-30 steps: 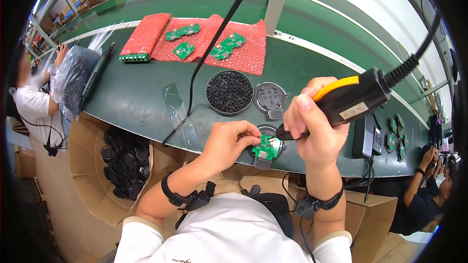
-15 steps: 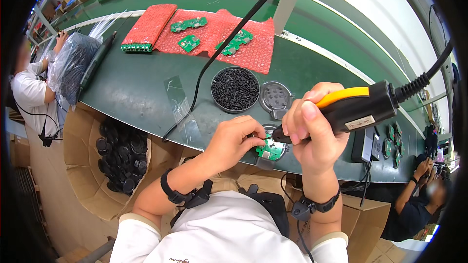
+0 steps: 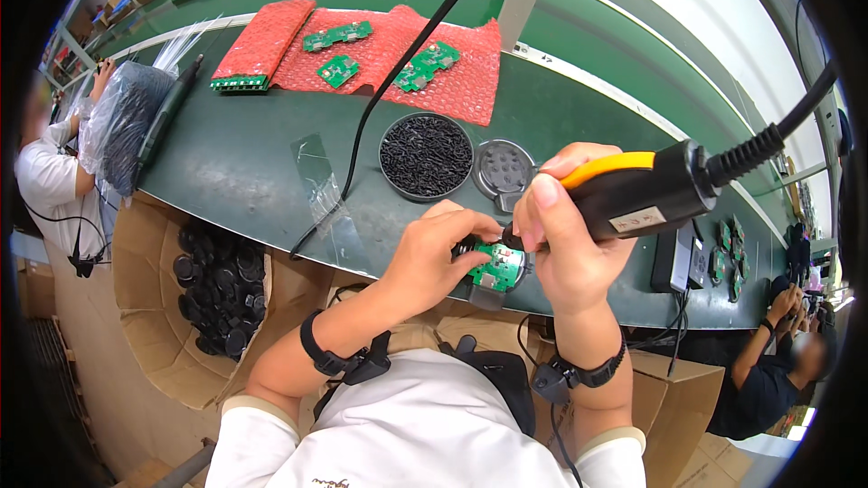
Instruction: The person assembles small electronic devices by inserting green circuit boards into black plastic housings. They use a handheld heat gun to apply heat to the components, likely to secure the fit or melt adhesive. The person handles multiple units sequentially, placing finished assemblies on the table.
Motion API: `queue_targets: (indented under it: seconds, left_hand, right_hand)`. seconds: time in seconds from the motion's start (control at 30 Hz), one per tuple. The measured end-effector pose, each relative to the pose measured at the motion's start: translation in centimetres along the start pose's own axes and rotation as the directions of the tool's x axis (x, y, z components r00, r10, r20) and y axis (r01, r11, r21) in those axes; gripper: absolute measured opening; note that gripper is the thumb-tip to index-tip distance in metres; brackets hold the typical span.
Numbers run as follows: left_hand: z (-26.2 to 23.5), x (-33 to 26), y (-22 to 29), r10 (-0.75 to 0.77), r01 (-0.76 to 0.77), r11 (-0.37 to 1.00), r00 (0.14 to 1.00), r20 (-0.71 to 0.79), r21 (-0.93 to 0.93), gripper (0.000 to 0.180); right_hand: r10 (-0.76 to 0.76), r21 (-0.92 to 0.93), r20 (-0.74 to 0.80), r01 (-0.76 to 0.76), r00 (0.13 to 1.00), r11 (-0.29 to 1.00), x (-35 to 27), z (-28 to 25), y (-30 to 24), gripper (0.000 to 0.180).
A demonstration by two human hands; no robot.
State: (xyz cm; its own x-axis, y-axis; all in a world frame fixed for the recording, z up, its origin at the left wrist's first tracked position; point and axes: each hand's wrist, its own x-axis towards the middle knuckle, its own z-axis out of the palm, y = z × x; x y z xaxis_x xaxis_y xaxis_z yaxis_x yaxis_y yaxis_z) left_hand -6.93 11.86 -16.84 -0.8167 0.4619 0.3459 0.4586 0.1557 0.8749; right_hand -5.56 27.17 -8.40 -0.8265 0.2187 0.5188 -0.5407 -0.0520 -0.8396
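Observation:
My right hand [image 3: 565,239] grips a yellow and black electric screwdriver [image 3: 633,194] with a coiled black cable, its tip down on a small round green circuit board [image 3: 497,264]. The board sits in a black round housing [image 3: 486,282] at the near edge of the green table. My left hand [image 3: 434,253] holds that housing from the left, fingers curled around it. Just behind my hands stand a round dish of small black screws [image 3: 425,155] and a grey round lid [image 3: 503,168].
Red bubble wrap [image 3: 452,81] with several green boards lies at the back of the green table [image 3: 235,154]. A cardboard box [image 3: 145,244] of black round parts stands at my left. A black cable [image 3: 380,99] crosses the table. Other people work at far left and lower right.
My hands stay on the board and screwdriver. The screwdriver body has tilted a little lower to the right; the view has shifted slightly.

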Motion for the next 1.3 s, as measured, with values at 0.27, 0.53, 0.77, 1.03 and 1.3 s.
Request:
queue_targets:
  seconds: [0.27, 0.53, 0.77, 1.03, 1.3]
  left_hand:
    - [-0.4, 0.3, 0.1, -0.039, 0.039, 0.999, 0.997, 0.062, 0.006, 0.047]
    - [-0.5, 0.2, 0.2, -0.056, 0.057, 0.998, 0.996, 0.064, -0.004, 0.045]
    - [-0.4, 0.2, 0.1, -0.074, 0.075, 0.997, 0.995, 0.062, -0.008, 0.045]
    - [-0.8, 0.6, 0.8, -0.107, 0.103, 0.993, 0.990, 0.097, 0.052, 0.048]
    - [-0.4, 0.7, 1.0, -0.128, 0.122, 0.989, 0.989, 0.079, 0.082, 0.053]
  right_hand:
    - [0.012, 0.015, -0.009, -0.012, 1.000, 1.000, -0.1, 0.1, 0.6, 0.018]
    - [0.006, -0.003, -0.015, -0.006, 1.000, 1.000, 0.0, 0.2, 0.6, 0.017]
    - [0.011, -0.001, -0.003, -0.011, 1.000, 1.000, 0.0, 0.3, 0.7, 0.017]
    - [0.036, 0.024, -0.002, -0.036, 0.999, 0.999, 0.0, 0.7, 0.8, 0.019]
    - [0.016, -0.028, 0.004, -0.016, 1.000, 0.999, -0.1, 1.0, 0.8, 0.017]
